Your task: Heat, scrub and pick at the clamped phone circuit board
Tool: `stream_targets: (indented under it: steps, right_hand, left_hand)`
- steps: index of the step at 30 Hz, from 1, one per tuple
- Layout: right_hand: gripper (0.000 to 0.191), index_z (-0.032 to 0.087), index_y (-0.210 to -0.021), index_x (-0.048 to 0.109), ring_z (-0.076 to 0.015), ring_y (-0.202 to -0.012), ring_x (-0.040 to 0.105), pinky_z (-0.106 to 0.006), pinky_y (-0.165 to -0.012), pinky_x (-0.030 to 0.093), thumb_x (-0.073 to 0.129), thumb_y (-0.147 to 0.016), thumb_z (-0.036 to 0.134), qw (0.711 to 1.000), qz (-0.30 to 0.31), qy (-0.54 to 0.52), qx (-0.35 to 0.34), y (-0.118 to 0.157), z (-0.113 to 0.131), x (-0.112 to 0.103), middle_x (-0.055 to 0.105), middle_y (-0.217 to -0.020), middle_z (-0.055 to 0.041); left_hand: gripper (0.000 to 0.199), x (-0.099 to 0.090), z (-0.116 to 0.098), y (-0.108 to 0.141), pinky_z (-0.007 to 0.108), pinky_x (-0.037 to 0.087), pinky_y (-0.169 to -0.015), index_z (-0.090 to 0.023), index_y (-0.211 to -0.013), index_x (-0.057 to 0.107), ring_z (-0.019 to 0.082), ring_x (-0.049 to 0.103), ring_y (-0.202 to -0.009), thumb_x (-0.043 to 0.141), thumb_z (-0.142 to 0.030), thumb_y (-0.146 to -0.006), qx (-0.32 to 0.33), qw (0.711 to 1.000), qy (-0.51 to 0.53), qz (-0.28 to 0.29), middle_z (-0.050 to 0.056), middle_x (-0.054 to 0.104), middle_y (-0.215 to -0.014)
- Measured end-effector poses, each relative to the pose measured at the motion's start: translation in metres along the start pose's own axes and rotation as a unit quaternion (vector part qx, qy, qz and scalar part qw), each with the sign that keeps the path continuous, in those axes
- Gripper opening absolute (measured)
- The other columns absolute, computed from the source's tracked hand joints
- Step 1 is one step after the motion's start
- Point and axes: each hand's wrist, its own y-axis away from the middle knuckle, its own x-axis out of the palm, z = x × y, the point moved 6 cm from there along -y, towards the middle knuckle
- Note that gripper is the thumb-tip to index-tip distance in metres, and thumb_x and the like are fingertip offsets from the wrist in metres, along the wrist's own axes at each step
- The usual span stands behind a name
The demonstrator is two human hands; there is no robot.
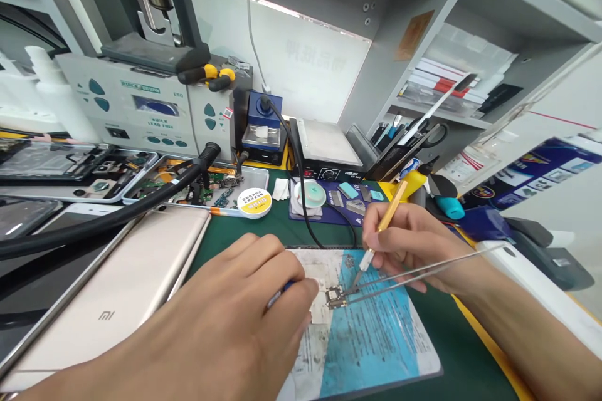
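Observation:
My right hand point(414, 241) grips a craft knife point(392, 207) with a gold handle like a pen. The blade points down at the edge of a small circuit board point(335, 296). Long thin metal tweezers point(423, 272) cross in front of my right wrist, their two tips apart beside the board; what supports them is unclear. My left hand point(254, 301) is closed left of the board, around a slim item with dark blue and metal showing; most of it is hidden. Under the board lies a stained blue and white mat point(376, 351).
Behind stand a hot-air station point(155, 106), a blue soldering unit point(266, 119) and a small hot plate point(324, 144). A black hose point(141, 203) arches over phone parts and a Xiaomi phone back point(108, 301) at left. A yellow bottle point(414, 185) stands right, beside a tool holder point(390, 156).

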Motion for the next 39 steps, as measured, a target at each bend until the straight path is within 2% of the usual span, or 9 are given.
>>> stream_targets:
  steps: [6, 11, 20, 25, 31, 39]
  right_hand:
    - [0.014, 0.016, -0.068, 0.062, -0.0073, -0.031, 0.047, -0.013, -0.024, 0.033, 0.075, -0.067, 0.022, 1.000, -0.007, -0.011, 0.002, -0.0010, -0.0003, -0.0005, 0.065, -0.055, -0.0001]
    - [0.013, 0.016, -0.068, 0.062, -0.0071, -0.031, 0.047, -0.013, -0.024, 0.033, 0.074, -0.067, 0.021, 1.000, -0.010, -0.002, 0.002, 0.0004, -0.0002, -0.0007, 0.065, -0.055, -0.0002]
    - [0.015, 0.015, -0.071, 0.063, -0.0064, -0.032, 0.049, -0.011, -0.026, 0.034, 0.076, -0.074, 0.022, 1.000, 0.015, 0.001, -0.013, 0.0000, -0.0002, 0.0003, 0.069, -0.060, -0.0014]
    - [0.014, 0.016, -0.069, 0.062, -0.0066, -0.031, 0.048, -0.012, -0.025, 0.034, 0.075, -0.072, 0.021, 1.000, 0.002, 0.002, -0.009, 0.0003, -0.0024, -0.0011, 0.067, -0.057, -0.0007]
    - [0.014, 0.016, -0.069, 0.063, -0.0069, -0.031, 0.048, -0.012, -0.025, 0.034, 0.075, -0.071, 0.021, 1.000, -0.008, -0.001, -0.008, -0.0009, -0.0031, -0.0027, 0.066, -0.056, -0.0002]
    - [0.014, 0.016, -0.070, 0.063, -0.0067, -0.032, 0.048, -0.011, -0.025, 0.034, 0.075, -0.076, 0.021, 0.999, 0.022, -0.007, -0.024, 0.0001, -0.0013, 0.0002, 0.069, -0.058, -0.0018]
  left_hand:
    - [0.020, 0.0008, -0.0011, 0.0020, 0.041, 0.053, -0.087, -0.022, -0.076, 0.056, 0.025, 0.059, -0.094, 0.059, -0.008, -0.091, 0.003, 1.000, 0.006, 0.024, 0.008, 0.065, -0.095]
    - [0.019, 0.0001, -0.0018, 0.0017, 0.040, 0.053, -0.084, -0.022, -0.079, 0.059, 0.024, 0.059, -0.090, 0.057, -0.010, -0.093, -0.014, 1.000, -0.006, 0.004, 0.007, 0.064, -0.091]
    - [0.017, 0.0011, -0.0024, 0.0015, 0.039, 0.052, -0.084, -0.021, -0.080, 0.059, 0.024, 0.058, -0.090, 0.056, -0.011, -0.094, -0.005, 1.000, -0.004, 0.006, 0.007, 0.064, -0.090]
    - [0.020, 0.0004, -0.0008, -0.0002, 0.038, 0.052, -0.081, -0.021, -0.076, 0.056, 0.023, 0.057, -0.089, 0.057, -0.010, -0.093, 0.015, 1.000, 0.001, 0.013, 0.007, 0.064, -0.089]
    - [0.020, 0.0007, -0.0003, 0.0001, 0.039, 0.052, -0.081, -0.021, -0.076, 0.056, 0.024, 0.057, -0.088, 0.056, -0.010, -0.094, 0.009, 1.000, -0.001, 0.013, 0.007, 0.063, -0.089]
    - [0.020, 0.0056, 0.0007, 0.0000, 0.038, 0.052, -0.077, -0.020, -0.078, 0.059, 0.022, 0.057, -0.081, 0.055, -0.014, -0.097, 0.011, 1.000, -0.014, -0.012, 0.006, 0.062, -0.082]
